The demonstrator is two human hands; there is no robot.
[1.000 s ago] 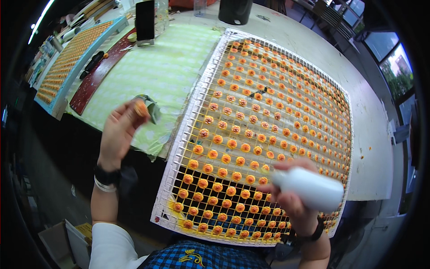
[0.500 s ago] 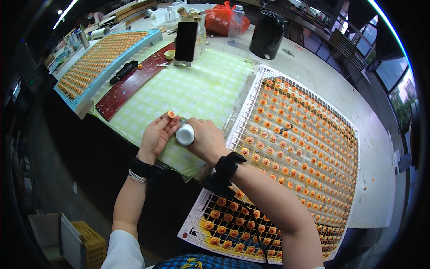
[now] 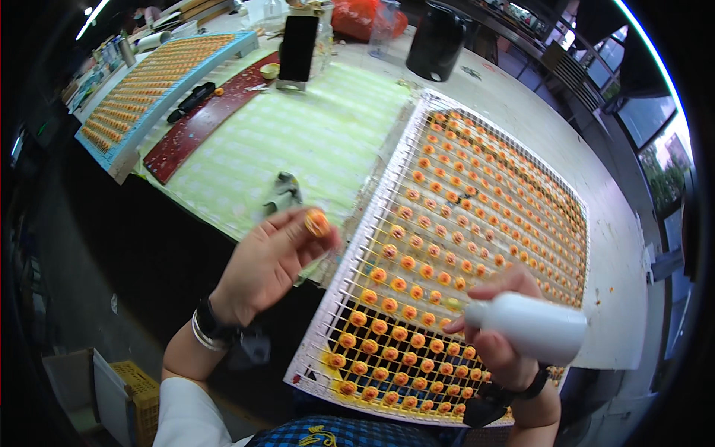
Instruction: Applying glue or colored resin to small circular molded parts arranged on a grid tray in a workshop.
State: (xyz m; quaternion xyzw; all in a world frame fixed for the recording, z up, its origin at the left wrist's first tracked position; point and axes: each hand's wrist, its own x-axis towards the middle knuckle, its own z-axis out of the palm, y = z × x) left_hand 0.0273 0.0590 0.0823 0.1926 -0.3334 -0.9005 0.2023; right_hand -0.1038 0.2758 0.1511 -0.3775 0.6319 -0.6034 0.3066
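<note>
My left hand (image 3: 264,262) is closed on a small orange flower (image 3: 316,223), pinched between thumb and fingertips in front of the green checked cloth (image 3: 313,141). In my right hand (image 3: 497,356) is a white bottle (image 3: 532,329), lying tilted with its narrow tip pointing left. The fingers wrap around the bottle near its neck. Beneath the bottle spreads a white wire rack (image 3: 402,162) bearing rows of small orange flowers (image 3: 398,284). A grey crumpled object (image 3: 284,194), blurred, lies on the cloth just beyond my left hand.
A black phone (image 3: 299,48) stands upright on the table beside a small yellow cup (image 3: 269,71). Farther left are a dark red board (image 3: 179,145) and a blue rack (image 3: 119,162) of orange flowers. A black kettle (image 3: 438,41) and a red bag (image 3: 357,18) stand at the back.
My hands have moved apart. The right one has swung right over the rack with the white bottle, now lying tilted; the left one has come nearer with the flower.
</note>
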